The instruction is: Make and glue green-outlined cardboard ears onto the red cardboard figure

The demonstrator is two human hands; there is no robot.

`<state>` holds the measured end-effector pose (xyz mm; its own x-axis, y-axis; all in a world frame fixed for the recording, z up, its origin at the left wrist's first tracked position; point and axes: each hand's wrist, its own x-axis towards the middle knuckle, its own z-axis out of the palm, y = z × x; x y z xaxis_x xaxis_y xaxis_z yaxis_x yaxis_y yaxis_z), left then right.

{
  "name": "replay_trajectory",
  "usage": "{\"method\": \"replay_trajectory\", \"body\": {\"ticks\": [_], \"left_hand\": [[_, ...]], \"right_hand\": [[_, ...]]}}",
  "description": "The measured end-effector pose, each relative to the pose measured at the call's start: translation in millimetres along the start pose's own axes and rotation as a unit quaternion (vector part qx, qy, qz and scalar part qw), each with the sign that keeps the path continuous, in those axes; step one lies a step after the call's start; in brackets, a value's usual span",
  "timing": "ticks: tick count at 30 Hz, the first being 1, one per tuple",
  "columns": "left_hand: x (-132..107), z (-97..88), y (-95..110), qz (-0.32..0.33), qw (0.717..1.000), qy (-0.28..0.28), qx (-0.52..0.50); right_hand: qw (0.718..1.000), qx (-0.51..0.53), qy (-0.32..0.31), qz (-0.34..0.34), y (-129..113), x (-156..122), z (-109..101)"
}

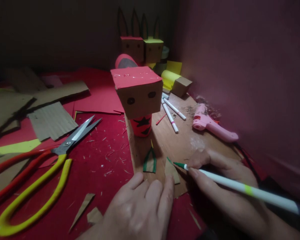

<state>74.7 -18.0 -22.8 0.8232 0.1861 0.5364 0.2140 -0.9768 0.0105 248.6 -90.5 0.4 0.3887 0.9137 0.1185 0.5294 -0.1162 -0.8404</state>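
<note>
Cardboard ear piece (171, 170): lay under left hand (140, 206) fingertips — pinned flat.
Marker (240, 188): right hand (225, 180) fingers clamped — green tip touching piece's left edge, axis running right.

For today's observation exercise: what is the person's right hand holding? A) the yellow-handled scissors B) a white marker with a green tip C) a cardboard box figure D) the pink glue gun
B: the right hand grips a white marker whose green tip touches a small cardboard piece, while the scissors and glue gun lie untouched.
</note>
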Motion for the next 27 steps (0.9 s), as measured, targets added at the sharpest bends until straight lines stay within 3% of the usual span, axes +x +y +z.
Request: {"method": "replay_trajectory", "body": {"ticks": [3, 7, 11, 17, 22, 27], "left_hand": [[4, -7.5, -1, 0.012, 1.000, -0.017, 0.001], [6, -13.0, -2, 0.015, 0.995, -0.089, 0.038], [2, -8.1, -1, -0.005, 0.997, -0.057, 0.056], [7, -14.9, -1, 0.021, 0.989, -0.134, 0.052], [1, -3.7, -1, 0.005, 0.996, -0.087, 0.035], [-4, -0.6, -1, 0.021, 0.996, -0.083, 0.019]], "right_hand": [[1.000, -0.017, -0.004, -0.010, -3, 1, -1], [0.999, -0.026, -0.007, -0.031, -6, 1, -2], [0.998, -0.034, -0.020, -0.057, -6, 2, -2], [0.995, -0.048, -0.028, -0.082, -4, 2, -1], [0.995, -0.031, -0.027, -0.094, -2, 1, 0], [0.996, -0.037, -0.010, -0.085, -2, 0, -2]]}}
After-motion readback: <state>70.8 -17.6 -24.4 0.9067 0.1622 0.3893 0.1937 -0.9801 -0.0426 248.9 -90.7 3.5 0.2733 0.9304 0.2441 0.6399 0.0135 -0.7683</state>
